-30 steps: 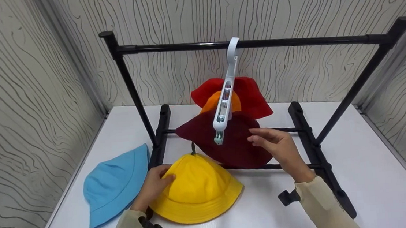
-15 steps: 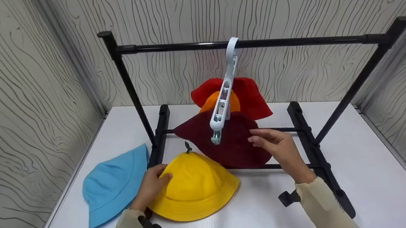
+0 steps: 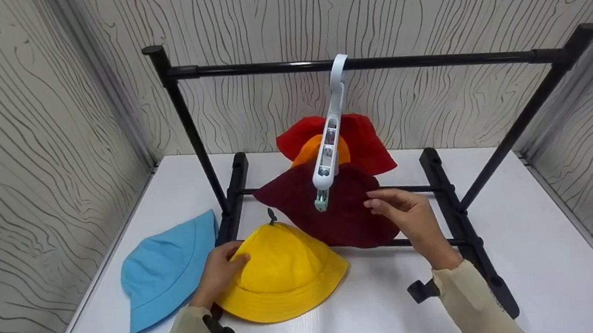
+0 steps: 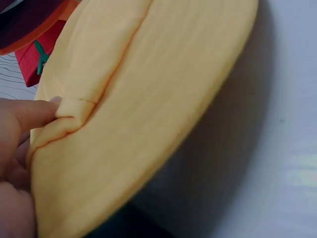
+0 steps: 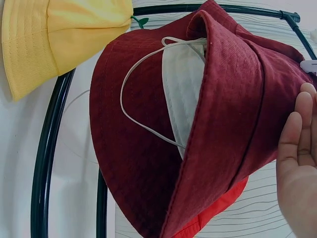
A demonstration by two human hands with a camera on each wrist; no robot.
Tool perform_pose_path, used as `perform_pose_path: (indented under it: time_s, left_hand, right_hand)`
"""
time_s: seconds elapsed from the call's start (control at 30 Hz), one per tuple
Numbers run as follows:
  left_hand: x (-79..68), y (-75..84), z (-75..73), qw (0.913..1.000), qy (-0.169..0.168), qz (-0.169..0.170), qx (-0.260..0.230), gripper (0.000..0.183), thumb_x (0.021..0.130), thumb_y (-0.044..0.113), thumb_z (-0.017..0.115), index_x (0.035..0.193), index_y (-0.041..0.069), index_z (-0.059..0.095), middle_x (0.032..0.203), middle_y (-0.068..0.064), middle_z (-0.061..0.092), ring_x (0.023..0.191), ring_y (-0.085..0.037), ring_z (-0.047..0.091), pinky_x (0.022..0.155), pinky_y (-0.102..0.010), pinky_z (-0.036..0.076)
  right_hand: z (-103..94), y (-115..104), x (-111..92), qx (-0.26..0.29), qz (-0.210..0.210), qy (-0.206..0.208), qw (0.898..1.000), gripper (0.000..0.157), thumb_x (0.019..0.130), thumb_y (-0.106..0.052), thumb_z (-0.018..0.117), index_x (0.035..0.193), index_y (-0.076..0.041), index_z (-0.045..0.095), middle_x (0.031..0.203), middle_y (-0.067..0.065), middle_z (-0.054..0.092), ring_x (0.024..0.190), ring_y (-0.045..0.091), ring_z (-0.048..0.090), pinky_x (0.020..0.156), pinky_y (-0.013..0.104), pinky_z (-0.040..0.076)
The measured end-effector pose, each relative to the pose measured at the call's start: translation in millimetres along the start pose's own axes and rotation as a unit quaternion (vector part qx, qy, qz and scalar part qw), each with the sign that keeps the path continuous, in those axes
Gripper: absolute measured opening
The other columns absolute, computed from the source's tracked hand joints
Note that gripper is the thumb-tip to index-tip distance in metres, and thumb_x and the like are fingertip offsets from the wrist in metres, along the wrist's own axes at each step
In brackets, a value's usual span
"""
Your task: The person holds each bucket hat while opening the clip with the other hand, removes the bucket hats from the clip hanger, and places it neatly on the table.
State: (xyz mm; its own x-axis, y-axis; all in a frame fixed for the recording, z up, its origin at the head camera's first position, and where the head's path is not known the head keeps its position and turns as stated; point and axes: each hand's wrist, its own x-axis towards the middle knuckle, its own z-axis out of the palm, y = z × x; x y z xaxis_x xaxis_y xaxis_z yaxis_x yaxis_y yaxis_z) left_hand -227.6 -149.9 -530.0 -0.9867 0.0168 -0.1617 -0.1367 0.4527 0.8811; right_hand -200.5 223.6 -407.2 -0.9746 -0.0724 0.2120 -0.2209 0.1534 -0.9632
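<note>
My left hand (image 3: 223,272) pinches a yellow bucket hat (image 3: 284,269) at the left side of its crown, fingers behind and thumb in front. A dark sprout ornament (image 3: 272,215) stands on its top. In the left wrist view, fingers (image 4: 29,116) press a fold into the cloth above the brim. My right hand (image 3: 408,221) is beside a maroon bucket hat (image 3: 348,210); in the right wrist view its nearly straight fingers (image 5: 292,134) lie against the crown. The maroon hat hangs on a white clip hanger (image 3: 329,142), showing a white lining and cord inside.
A black rack rail (image 3: 245,70) carries the hanger. Behind the maroon hat are an orange hat (image 3: 310,148) and a red hat (image 3: 367,141). A light blue bucket hat (image 3: 166,274) lies on the white table (image 3: 364,321) at left. Rack feet (image 3: 469,242) flank the hats.
The yellow hat has shifted slightly left and up with my left hand, and its sprout has tipped left. The hanger swings slightly; my right hand has barely moved.
</note>
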Motion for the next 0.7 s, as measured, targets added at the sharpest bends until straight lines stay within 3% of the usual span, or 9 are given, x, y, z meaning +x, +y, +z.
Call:
perform_pose_path:
  time_s: [0.43,0.7]
  left_hand:
    - [0.7,-4.2,-0.7,0.9998,0.007,-0.016,-0.003,0.029,0.092,0.020,0.065,0.120,0.013,0.065,0.112,-0.003,0.067,0.091,-0.018,0.060,0.095,-0.040,0.052]
    - [2.0,-4.0,-0.1,0.9991,0.009,-0.038,-0.013,0.031,0.091,0.022,0.066,0.120,0.013,0.064,0.113,-0.004,0.067,0.092,-0.019,0.060,0.096,-0.040,0.051]
  right_hand:
    - [0.6,3.7,-2.5,0.004,-0.019,0.010,1.000,0.026,0.088,-0.006,0.067,0.113,0.002,0.068,0.097,0.001,0.074,0.090,0.015,0.069,0.085,0.024,0.055]
    - [1.7,3.6,-4.0,-0.007,-0.019,0.010,1.000,0.025,0.089,-0.009,0.067,0.112,-0.001,0.069,0.098,0.001,0.074,0.090,0.016,0.069,0.085,0.023,0.055]
